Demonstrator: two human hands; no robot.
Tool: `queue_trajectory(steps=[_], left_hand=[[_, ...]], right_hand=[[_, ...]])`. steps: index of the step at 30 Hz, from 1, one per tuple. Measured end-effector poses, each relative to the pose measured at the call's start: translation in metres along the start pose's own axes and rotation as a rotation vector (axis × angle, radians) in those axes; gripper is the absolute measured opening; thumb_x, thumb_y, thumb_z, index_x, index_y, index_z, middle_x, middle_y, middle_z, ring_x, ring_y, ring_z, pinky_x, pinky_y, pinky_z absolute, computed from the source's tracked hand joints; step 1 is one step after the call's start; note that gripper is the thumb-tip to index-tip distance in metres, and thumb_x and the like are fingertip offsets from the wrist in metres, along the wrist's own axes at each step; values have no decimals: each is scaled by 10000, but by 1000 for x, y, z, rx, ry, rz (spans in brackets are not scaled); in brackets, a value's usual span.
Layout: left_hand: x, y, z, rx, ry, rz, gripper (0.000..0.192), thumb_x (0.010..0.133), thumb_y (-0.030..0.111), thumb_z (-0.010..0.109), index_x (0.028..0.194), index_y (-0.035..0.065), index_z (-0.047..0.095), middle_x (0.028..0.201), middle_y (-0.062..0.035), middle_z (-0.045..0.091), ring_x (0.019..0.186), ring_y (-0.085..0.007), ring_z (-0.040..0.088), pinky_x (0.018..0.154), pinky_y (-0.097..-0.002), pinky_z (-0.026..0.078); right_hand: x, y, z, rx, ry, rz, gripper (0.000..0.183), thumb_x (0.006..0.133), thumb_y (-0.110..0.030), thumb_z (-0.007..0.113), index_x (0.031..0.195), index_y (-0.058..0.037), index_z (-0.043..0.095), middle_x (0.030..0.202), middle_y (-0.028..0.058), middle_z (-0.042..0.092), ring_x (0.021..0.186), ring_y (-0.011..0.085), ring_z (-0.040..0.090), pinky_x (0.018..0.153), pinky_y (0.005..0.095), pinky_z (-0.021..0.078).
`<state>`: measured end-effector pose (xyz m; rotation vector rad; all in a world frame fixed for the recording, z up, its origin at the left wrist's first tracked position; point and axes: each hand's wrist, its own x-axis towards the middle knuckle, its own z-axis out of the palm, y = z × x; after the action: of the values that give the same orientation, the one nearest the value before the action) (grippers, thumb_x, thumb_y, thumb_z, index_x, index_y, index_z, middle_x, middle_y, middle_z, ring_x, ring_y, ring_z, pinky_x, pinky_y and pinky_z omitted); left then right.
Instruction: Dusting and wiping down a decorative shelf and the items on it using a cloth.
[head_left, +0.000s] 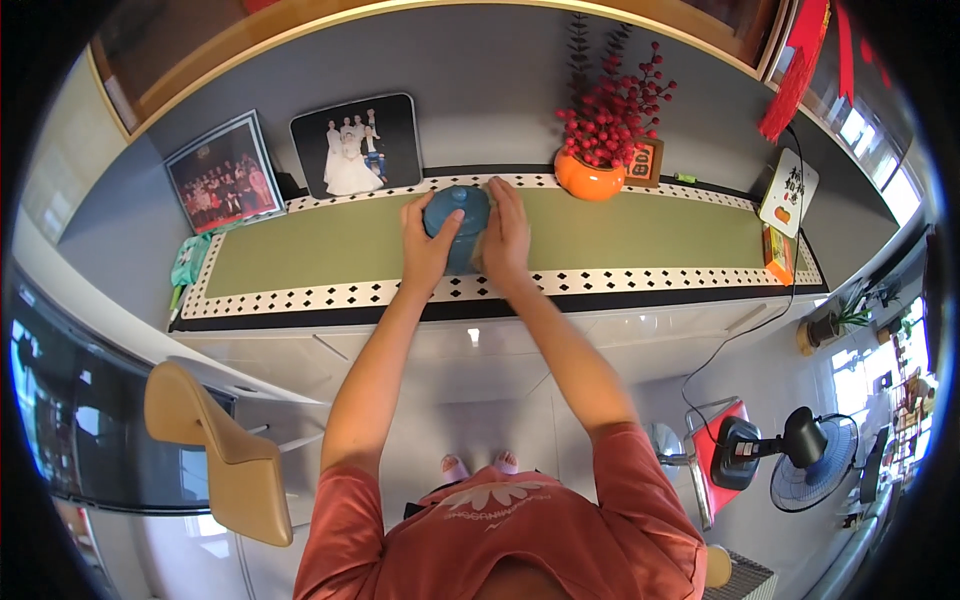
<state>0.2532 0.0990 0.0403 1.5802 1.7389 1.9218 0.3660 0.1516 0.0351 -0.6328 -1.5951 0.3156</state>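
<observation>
A blue lidded jar (459, 214) with a round knob on its lid stands upright on the green table runner (330, 236), near the middle of the cabinet top. My left hand (426, 244) grips it from the left, with the thumb over the lid's front edge and the fingers behind. Along the jar's right side lies my right hand (510, 232), fingers held together and stretched towards the wall. Something tan and blurred shows between that palm and the jar; I cannot tell what it is. The jar's right side is partly hidden.
Two framed photographs (358, 146) (225, 176) lean at the back left. An orange pumpkin-shaped vase (590, 176) with red berry stems stands right of the jar. A small box (778, 255) and a cable (750, 327) are at the right end. A tan chair (217, 442) and a fan (814, 457) stand behind.
</observation>
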Motion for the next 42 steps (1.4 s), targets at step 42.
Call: queue_trajectory(steps=[42], left_hand=[[4, -8, 3, -221, -104, -115, 468, 967, 292, 449, 1294, -42, 414, 1174, -144, 502, 1118, -208, 462, 996, -313, 331]], right_hand=[[-14, 42, -4, 217, -120, 740, 391, 954, -248, 359, 1151, 23, 560, 1131, 202, 580, 1064, 323, 541, 948, 367, 390]])
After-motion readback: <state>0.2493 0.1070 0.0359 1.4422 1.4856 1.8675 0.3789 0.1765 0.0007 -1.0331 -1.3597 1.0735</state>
